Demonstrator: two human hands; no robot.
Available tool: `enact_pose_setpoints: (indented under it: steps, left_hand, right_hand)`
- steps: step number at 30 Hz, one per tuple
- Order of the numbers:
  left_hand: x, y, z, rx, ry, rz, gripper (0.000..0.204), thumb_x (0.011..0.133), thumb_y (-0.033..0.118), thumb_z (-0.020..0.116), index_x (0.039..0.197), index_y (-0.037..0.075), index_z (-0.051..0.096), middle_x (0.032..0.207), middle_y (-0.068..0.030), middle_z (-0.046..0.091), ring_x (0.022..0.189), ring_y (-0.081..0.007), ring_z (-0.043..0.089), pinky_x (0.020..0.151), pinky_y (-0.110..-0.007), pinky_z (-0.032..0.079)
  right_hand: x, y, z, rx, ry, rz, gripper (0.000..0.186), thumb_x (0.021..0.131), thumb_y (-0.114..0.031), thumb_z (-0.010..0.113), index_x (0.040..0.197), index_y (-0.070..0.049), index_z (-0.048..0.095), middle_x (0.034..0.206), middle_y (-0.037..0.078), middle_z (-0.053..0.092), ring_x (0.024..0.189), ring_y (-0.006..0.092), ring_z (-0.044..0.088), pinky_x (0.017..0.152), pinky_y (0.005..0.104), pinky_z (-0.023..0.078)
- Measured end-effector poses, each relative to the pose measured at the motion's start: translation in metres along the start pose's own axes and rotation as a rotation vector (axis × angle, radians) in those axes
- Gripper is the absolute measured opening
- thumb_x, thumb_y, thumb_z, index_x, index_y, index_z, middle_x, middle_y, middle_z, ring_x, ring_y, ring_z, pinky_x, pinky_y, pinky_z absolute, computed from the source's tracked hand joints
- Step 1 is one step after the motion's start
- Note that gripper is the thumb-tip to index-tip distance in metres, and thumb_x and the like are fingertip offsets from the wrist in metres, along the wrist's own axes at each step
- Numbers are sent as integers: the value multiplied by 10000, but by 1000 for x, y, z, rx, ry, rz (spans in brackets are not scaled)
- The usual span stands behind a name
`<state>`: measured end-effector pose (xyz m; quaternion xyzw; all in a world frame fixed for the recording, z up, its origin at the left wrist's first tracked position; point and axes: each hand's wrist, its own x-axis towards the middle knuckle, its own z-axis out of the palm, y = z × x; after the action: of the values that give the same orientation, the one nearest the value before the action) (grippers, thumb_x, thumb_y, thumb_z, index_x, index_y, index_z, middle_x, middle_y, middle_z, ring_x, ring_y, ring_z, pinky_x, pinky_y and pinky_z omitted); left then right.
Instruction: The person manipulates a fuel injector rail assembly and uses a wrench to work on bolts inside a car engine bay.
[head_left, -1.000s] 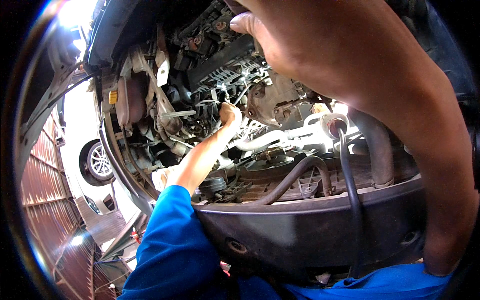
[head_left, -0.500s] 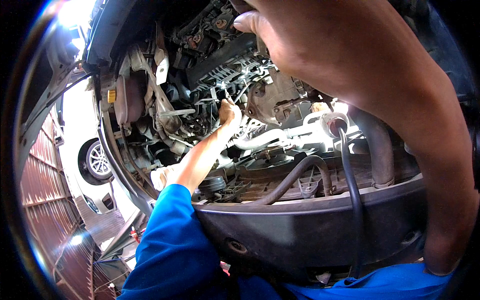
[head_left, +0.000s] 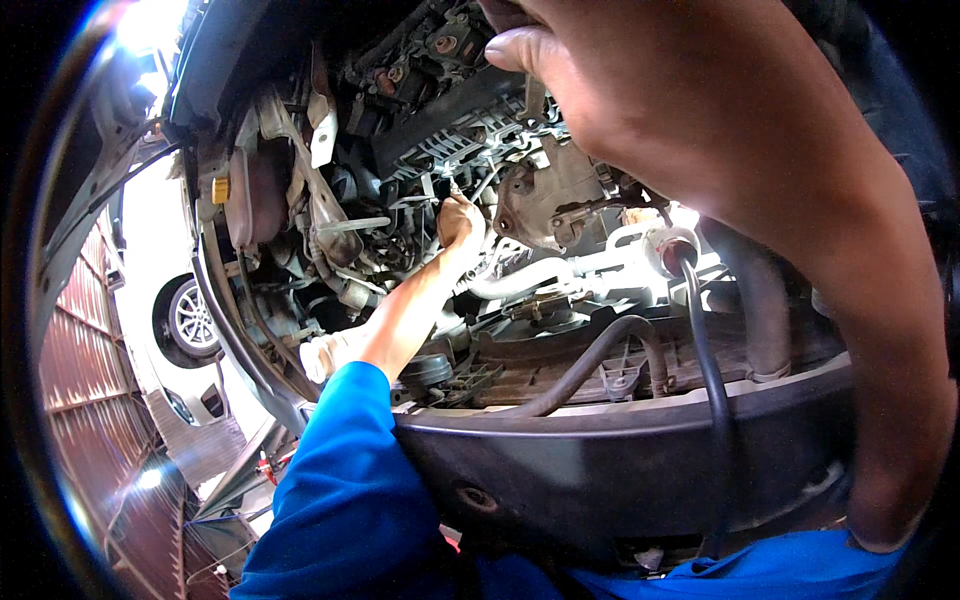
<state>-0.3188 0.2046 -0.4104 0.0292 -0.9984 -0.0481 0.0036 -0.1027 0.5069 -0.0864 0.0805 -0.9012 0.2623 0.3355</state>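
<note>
Deep in a car's engine bay, my left hand [head_left: 460,222] is closed in a fist. A small metallic tip [head_left: 454,187] shows just above its knuckles; what the fist holds is otherwise hidden. Close to it on the right is a grey-brown metal bracket [head_left: 535,205] with bolt holes. My right hand [head_left: 560,75] reaches across the top of the view, its thumb stretched left over the engine [head_left: 450,110]. The rest of its fingers are mostly hidden, so its grip cannot be made out.
A black hose [head_left: 705,370] runs from a lit round opening over the dark front panel [head_left: 600,460]. Nearby are a curved grey hose [head_left: 590,365] and a reservoir with a yellow cap [head_left: 220,190]. A white car [head_left: 150,300] stands outside at left, beside a corrugated wall [head_left: 85,340].
My right hand sits slightly farther right and lower in the view. My left fist stays in nearly the same place among the engine parts. The whole view has shifted a little.
</note>
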Motion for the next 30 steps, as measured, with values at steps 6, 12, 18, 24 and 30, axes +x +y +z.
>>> enact_pose_setpoints:
  steps: [6,12,18,24,30]
  left_hand:
    - [0,8,0,-35,9,-63,589,921,425,373,603,-17,597,588,-207,613,590,-393,639,448,-460,510]
    - [-4,12,-13,-44,-6,-129,637,923,459,338,662,-38,639,635,-218,631,648,-386,653,527,-453,533]
    - [12,9,15,-82,-25,-199,622,952,423,346,646,-45,618,630,-212,633,627,-351,661,479,-387,539]
    - [12,-18,27,143,-136,-64,557,933,431,355,714,4,638,724,-195,652,698,-317,666,569,-392,541]
    - [-45,24,-102,-393,-917,-206,233,893,216,440,794,32,541,565,-43,470,444,-144,449,337,-284,352]
  right_hand:
    - [3,-4,-1,-2,2,3,102,749,25,578,675,60,517,582,218,540,539,311,593,521,394,452]
    - [4,-2,-2,24,8,2,103,746,33,573,667,64,514,581,224,540,537,316,594,519,395,453]
    - [4,-4,-2,35,3,10,105,744,41,567,659,68,512,579,230,539,534,321,595,517,396,454]
    - [11,-2,-2,161,-34,95,107,742,49,562,651,71,509,577,235,539,532,327,596,515,396,455]
    - [11,2,14,314,-132,330,169,803,-149,657,833,6,594,604,83,547,571,146,568,522,323,426]
